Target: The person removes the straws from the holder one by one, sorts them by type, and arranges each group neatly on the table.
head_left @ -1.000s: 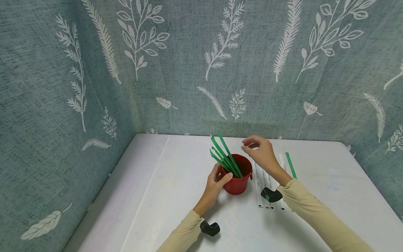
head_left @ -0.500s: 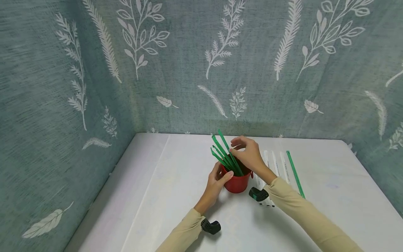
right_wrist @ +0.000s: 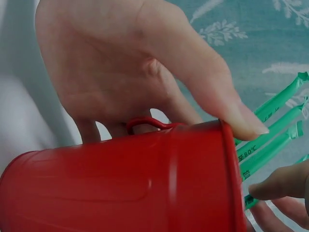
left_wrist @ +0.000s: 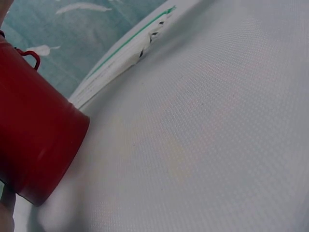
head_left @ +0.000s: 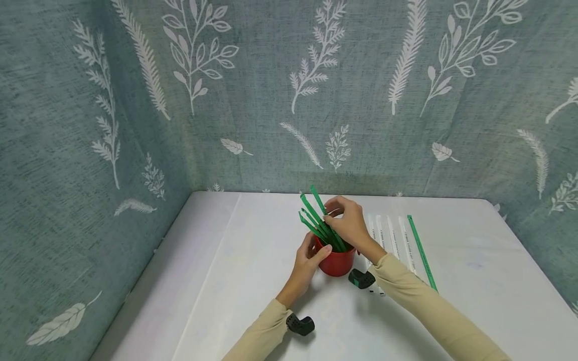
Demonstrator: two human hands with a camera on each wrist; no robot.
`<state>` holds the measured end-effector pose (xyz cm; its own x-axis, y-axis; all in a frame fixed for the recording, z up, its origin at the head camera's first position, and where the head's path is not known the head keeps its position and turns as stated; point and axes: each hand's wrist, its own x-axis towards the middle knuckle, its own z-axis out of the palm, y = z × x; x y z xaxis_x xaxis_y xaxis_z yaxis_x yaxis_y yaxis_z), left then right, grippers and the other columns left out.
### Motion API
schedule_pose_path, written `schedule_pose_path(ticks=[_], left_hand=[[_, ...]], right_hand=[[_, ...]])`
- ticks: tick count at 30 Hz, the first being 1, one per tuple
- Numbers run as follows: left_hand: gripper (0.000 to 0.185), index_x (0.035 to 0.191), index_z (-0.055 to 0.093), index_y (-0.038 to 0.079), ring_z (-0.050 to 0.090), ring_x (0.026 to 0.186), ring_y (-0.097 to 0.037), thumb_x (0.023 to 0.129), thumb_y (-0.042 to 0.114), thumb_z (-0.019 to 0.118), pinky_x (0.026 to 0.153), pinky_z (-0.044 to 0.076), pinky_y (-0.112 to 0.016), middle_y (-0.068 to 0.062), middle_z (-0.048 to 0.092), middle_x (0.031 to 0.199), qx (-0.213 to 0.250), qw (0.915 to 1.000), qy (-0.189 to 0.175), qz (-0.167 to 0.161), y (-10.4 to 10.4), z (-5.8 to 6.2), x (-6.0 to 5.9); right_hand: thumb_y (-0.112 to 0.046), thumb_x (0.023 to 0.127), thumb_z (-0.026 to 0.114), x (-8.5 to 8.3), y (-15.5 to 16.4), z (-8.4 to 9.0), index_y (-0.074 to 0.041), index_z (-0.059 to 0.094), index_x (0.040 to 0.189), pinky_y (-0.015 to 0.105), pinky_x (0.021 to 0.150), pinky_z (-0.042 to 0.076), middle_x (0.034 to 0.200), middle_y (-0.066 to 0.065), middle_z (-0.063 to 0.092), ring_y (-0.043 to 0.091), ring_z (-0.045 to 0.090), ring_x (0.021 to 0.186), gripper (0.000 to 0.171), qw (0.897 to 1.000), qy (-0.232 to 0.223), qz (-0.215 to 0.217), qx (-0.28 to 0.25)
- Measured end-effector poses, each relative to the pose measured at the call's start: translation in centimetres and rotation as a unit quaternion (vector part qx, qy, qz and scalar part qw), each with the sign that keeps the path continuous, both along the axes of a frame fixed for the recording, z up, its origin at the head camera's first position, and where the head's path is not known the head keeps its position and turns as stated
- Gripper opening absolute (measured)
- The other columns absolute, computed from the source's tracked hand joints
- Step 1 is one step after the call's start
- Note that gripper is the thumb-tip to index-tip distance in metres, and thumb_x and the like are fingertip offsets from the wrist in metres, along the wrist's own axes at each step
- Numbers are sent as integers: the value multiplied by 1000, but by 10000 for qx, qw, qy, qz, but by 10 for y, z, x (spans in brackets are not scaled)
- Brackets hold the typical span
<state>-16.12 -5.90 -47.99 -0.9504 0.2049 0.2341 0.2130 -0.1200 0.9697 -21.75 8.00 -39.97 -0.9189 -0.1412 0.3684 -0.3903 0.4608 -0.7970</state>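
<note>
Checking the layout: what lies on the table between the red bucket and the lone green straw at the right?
In the head view, white wrapped straws lie between the red bucket and the green straw, partly crossed by the right forearm.

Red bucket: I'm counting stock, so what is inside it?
Green wrapped straws stand in the red bucket, leaning left. Right hand covers part of the opening; the bottom is hidden.
</note>
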Motion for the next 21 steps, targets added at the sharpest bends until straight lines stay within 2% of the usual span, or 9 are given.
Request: schedule_pose_path(ticks=[4, 7, 16, 21], left_hand=[[51, 140, 41, 25, 40, 128, -17, 92, 26, 59, 106, 33, -42, 2, 48, 136, 41, 10000, 1, 22, 2, -14, -8], [50, 139, 41, 28, 41, 127, -16, 92, 29, 59, 104, 35, -41, 3, 49, 134, 38, 10000, 35, 10, 3, -18, -9], [52, 140, 40, 27, 42, 126, -18, 92, 31, 58, 100, 40, -40, 1, 48, 134, 108, 9998, 152, -24, 2, -18, -10], [51, 140, 41, 23, 43, 124, -19, 92, 26, 59, 97, 43, -37, -1, 50, 133, 224, 9997, 118, -57, 3, -19, -10]], right_hand=[[-1, 80, 69, 3, 2, 2, -5, 66, 99, 42, 71, 54, 92, 11, 68, 25, 66, 80, 20, 9998, 19, -104, -156], [-1, 80, 69, 5, 6, 4, -5, 66, 99, 40, 68, 55, 92, 11, 68, 25, 66, 80, 19, 9995, 63, -150, -256], [-1, 81, 69, 10, 17, 19, -2, 66, 101, 41, 69, 55, 93, 14, 68, 28, 67, 80, 20, 9968, 503, -173, -590], [-3, 83, 69, 12, 27, 28, -2, 66, 102, 42, 72, 54, 96, 13, 67, 27, 66, 84, 19, 9962, 457, -265, -697]])
